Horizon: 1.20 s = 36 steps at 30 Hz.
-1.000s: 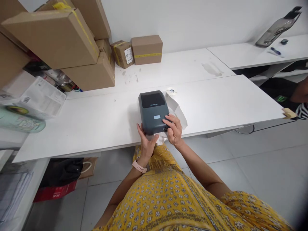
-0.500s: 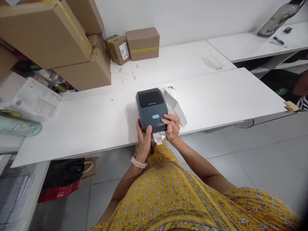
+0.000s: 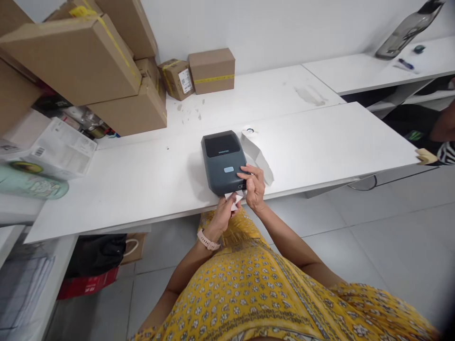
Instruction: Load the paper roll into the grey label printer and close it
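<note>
A dark blue-grey label printer (image 3: 224,166) with a black window and a pale button lies at the table's front edge. A short piece of white label paper (image 3: 234,201) sticks out from its front end, slightly crumpled. My left hand (image 3: 224,212) is closed on this paper just below the printer. My right hand (image 3: 255,187) grips the printer's front right corner, its fingers on top and the others curled at the side. A longer curled strip of white paper (image 3: 261,163) lies to the right of the printer, partly behind my right hand.
Cardboard boxes (image 3: 117,61) are stacked at the back left, with two smaller cartons (image 3: 213,71) by the wall. A mint-green bottle (image 3: 35,182) lies at the left. A grey bottle (image 3: 405,35) stands far right. Another person's arm (image 3: 444,123) shows at the right edge.
My left hand has let go of the printer's left front corner and moved right onto the paper at its front. My right hand stays on the printer.
</note>
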Motion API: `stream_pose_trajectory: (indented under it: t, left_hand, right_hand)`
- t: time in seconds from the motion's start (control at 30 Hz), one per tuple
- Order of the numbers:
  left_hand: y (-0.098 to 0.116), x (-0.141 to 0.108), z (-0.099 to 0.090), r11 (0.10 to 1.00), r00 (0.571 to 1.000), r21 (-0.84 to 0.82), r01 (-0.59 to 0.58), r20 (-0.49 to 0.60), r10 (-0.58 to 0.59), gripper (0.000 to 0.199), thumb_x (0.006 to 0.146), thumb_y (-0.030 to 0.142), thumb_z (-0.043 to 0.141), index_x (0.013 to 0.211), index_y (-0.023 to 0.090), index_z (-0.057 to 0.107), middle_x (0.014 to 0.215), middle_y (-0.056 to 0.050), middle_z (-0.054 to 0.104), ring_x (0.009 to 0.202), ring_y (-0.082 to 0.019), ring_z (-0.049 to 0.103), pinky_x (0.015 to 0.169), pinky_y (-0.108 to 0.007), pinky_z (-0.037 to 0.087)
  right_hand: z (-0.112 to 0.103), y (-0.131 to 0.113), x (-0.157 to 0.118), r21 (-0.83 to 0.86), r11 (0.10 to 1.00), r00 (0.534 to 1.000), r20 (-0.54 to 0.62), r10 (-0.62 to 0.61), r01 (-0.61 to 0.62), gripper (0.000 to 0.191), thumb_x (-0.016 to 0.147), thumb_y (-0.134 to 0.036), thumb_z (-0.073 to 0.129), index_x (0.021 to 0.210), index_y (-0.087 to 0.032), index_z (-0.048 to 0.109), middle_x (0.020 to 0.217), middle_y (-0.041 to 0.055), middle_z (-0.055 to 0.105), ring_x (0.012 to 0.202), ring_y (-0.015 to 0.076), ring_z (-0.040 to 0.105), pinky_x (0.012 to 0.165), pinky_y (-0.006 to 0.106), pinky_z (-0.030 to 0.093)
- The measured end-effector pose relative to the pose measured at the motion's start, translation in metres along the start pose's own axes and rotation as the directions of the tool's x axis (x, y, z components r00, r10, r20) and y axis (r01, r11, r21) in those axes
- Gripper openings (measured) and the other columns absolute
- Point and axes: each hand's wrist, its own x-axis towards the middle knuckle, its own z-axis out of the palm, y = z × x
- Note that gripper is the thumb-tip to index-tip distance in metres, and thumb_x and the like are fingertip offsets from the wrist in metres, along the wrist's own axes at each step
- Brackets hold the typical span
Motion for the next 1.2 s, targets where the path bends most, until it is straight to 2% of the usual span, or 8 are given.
stream_pose_trajectory:
  t: [0.23, 0.53, 0.63, 0.73, 0.8, 0.9, 1.03, 1.2]
  left_hand:
    - [-0.007, 0.001, 0.001, 0.996, 0.998, 0.074, -0.054, 0.017, 0.053, 0.064, 0.082, 0.080, 0.062, 0.061, 0.020, 0.053, 0.048, 0.004, 0.045, 0.044, -0.008, 0.039, 0.048, -0.024, 0.033]
    - [-0.017, -0.019, -0.034, 0.938, 0.977, 0.324, -0.120, -0.127, 0.169, 0.048, 0.098, 0.060, 0.051, 0.072, 0.021, 0.062, 0.065, -0.001, 0.062, 0.059, -0.014, 0.055, 0.060, -0.028, 0.043]
    - [-0.010, -0.023, -0.049, 0.884, 0.888, 0.407, -0.228, -0.286, 0.361, 0.042, 0.101, 0.051, 0.050, 0.071, 0.023, 0.059, 0.069, 0.000, 0.060, 0.066, -0.015, 0.056, 0.065, -0.029, 0.046]
    - [0.001, -0.017, -0.053, 0.789, 0.721, 0.506, -0.348, -0.393, 0.570, 0.033, 0.101, 0.051, 0.052, 0.094, 0.023, 0.067, 0.096, -0.005, 0.071, 0.091, -0.020, 0.065, 0.083, -0.033, 0.052]
    - [0.006, -0.011, -0.049, 0.736, 0.663, 0.545, -0.401, -0.382, 0.644, 0.038, 0.102, 0.052, 0.053, 0.125, 0.024, 0.066, 0.131, -0.011, 0.069, 0.122, -0.024, 0.063, 0.104, -0.039, 0.051]
    - [0.008, -0.005, -0.040, 0.736, 0.715, 0.530, -0.421, -0.305, 0.629, 0.057, 0.104, 0.053, 0.052, 0.154, 0.028, 0.048, 0.165, -0.012, 0.046, 0.154, -0.027, 0.042, 0.126, -0.046, 0.037]
    - [0.006, -0.003, -0.032, 0.772, 0.775, 0.475, -0.422, -0.254, 0.579, 0.063, 0.104, 0.055, 0.050, 0.162, 0.031, 0.041, 0.173, -0.009, 0.036, 0.162, -0.026, 0.032, 0.133, -0.047, 0.028]
    - [0.030, 0.005, -0.030, 0.740, 0.694, 0.409, -0.534, -0.288, 0.660, 0.063, 0.104, 0.061, 0.047, 0.158, 0.028, 0.048, 0.168, -0.010, 0.047, 0.159, -0.027, 0.040, 0.132, -0.047, 0.031]
  right_hand:
    - [0.002, -0.006, 0.006, -0.061, 0.998, 1.000, -0.014, -0.005, 0.004, 0.040, 0.108, -0.031, 0.038, 0.102, -0.026, 0.077, 0.113, 0.0090, 0.074, 0.118, 0.0277, 0.065, 0.103, 0.052, 0.053]
    - [-0.005, -0.027, 0.042, -0.452, 0.866, 0.925, 0.377, -0.034, 0.216, 0.028, 0.109, -0.036, 0.049, 0.110, -0.031, 0.076, 0.134, 0.0020, 0.072, 0.132, 0.0260, 0.057, 0.123, 0.053, 0.027]
    - [-0.001, -0.029, 0.054, -0.476, 0.820, 0.887, 0.454, -0.081, 0.318, 0.026, 0.108, -0.038, 0.053, 0.096, -0.028, 0.074, 0.136, -0.0014, 0.073, 0.148, 0.0262, 0.046, 0.132, 0.053, 0.005]
    - [0.003, -0.028, 0.060, -0.449, 0.820, 0.857, 0.507, -0.095, 0.356, 0.029, 0.108, -0.042, 0.053, 0.091, -0.028, 0.071, 0.137, -0.0034, 0.073, 0.154, 0.0253, 0.041, 0.135, 0.051, -0.003]
    - [0.001, -0.027, 0.057, -0.442, 0.834, 0.858, 0.508, -0.070, 0.330, 0.028, 0.108, -0.044, 0.053, 0.095, -0.029, 0.072, 0.139, -0.0029, 0.073, 0.155, 0.0262, 0.041, 0.136, 0.054, -0.001]
    - [-0.009, -0.025, 0.038, -0.422, 0.879, 0.891, 0.455, -0.008, 0.224, 0.028, 0.109, -0.045, 0.049, 0.117, -0.031, 0.072, 0.148, 0.0019, 0.068, 0.153, 0.0291, 0.045, 0.133, 0.062, 0.012]
    - [-0.026, -0.020, 0.010, -0.272, 0.962, 0.937, 0.327, 0.125, -0.033, 0.046, 0.110, -0.048, 0.040, 0.151, -0.031, 0.054, 0.167, 0.0097, 0.047, 0.154, 0.0288, 0.045, 0.124, 0.057, 0.040]
    - [-0.025, -0.020, 0.023, -0.108, 0.985, 0.943, 0.293, 0.158, -0.132, 0.058, 0.112, -0.053, 0.028, 0.167, -0.035, 0.028, 0.174, 0.0078, 0.036, 0.160, 0.0257, 0.037, 0.129, 0.055, 0.037]
